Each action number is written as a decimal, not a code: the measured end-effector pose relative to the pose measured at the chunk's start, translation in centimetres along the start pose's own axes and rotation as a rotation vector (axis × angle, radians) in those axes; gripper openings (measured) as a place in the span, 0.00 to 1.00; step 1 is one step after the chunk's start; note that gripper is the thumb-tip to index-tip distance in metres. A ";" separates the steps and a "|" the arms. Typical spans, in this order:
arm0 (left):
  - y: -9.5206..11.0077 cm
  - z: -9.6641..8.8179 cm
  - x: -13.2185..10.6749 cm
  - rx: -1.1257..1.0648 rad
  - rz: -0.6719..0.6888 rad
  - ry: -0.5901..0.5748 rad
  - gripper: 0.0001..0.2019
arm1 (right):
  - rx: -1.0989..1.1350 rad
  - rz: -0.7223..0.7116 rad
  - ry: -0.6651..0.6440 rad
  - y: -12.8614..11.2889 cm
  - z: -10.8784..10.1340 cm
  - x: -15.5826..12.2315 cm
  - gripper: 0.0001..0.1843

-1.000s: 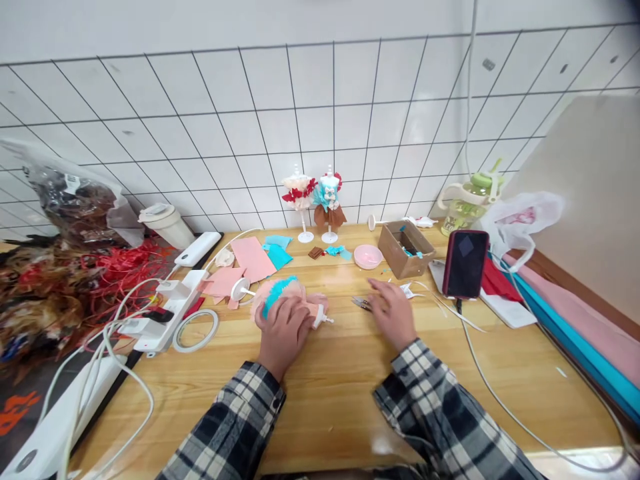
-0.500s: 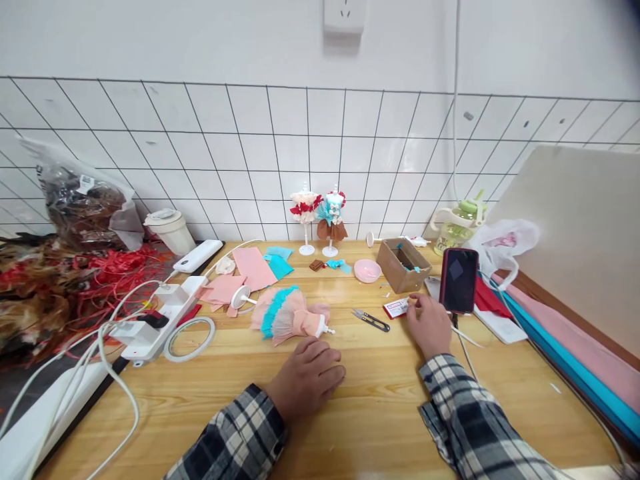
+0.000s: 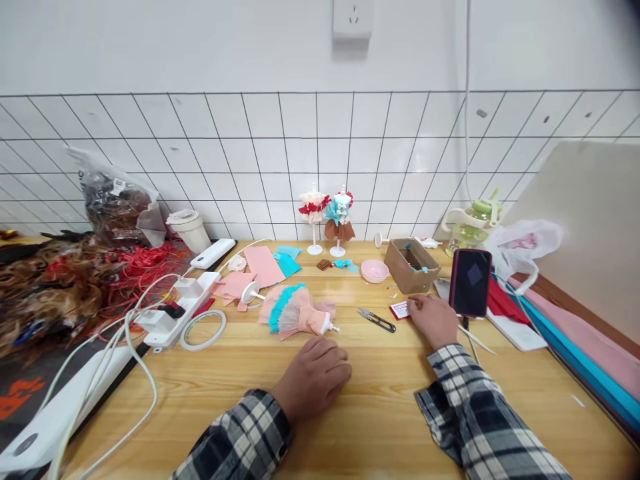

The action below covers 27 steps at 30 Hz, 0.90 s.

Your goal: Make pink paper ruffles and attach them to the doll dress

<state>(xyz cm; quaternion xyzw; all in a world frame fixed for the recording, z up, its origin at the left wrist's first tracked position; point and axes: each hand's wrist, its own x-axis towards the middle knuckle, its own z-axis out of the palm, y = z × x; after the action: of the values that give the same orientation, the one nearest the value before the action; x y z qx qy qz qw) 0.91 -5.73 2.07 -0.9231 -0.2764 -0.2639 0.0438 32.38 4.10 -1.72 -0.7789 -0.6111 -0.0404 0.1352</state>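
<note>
Head view, tiled wall and table: white tiled wall (image 3: 295, 160) behind, wood table (image 3: 360, 413) in front, two small dress stands (image 3: 314, 220) (image 3: 339, 220) upright near the wall.
Dress: pink and blue, on its own stand, lying on its side (image 3: 303, 317) just beyond the left hand, neck end to the right.
Left hand: (image 3: 316, 373) resting palm-down, fingers loosely bent; nothing visible in it, palm hidden, can't tell for sure.
Right hand: (image 3: 434, 320) fingertips at the right end of the small red-and-white card (image 3: 399, 310), fingers half curled. Thumb hidden; can't tell if it's a grip or just touch.
Snips: (image 3: 377, 320) on the table between dress and card, just left of the card.
Card handling: my call, keep it flat, work from the end away from the snips, steer clear of the blades, leave the dress ruffles unpressed.
Vs 1 s ago: left hand was on the dress, now off it; right hand was over the snips, now at the card.
Vs 0.5 s ago: hands about the same; view has shifted slightly.
</note>
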 end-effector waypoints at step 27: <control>0.2 10.3 8.4 -0.024 -0.173 -0.237 0.24 | 0.243 -0.054 -0.198 2.3 0.1 0.0 0.21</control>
<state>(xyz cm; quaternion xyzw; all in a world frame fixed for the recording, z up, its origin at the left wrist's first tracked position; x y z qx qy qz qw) 11.76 0.55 -2.43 -0.9210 -0.3549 -0.1591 -0.0232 34.61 3.59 -2.19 -0.7402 -0.6427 0.1073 0.1663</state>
